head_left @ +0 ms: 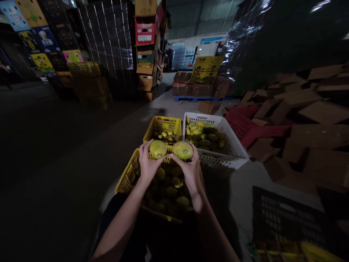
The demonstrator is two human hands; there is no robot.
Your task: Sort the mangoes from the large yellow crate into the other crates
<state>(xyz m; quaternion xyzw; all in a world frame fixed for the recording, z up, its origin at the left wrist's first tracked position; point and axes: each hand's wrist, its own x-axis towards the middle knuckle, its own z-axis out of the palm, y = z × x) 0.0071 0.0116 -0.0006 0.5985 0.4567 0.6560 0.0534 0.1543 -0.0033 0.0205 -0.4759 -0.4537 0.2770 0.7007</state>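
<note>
My left hand (147,163) is closed around a yellow-green fruit (157,148). My right hand (189,169) grips a second, similar fruit (182,149). Both fruits are held side by side, nearly touching, above the near yellow crate (127,178), which is filled with several more of the same fruit. A second yellow crate (163,125) stands just beyond, holding a few fruits low inside. To its right a white crate (231,140) holds several green and yellow fruits.
Flattened cardboard boxes (305,116) are piled on the right, with a red crate (241,123) among them. A black crate (286,218) sits at the near right. Stacked cartons (147,47) and wrapped pallets (109,40) rise behind. The floor to the left is dark.
</note>
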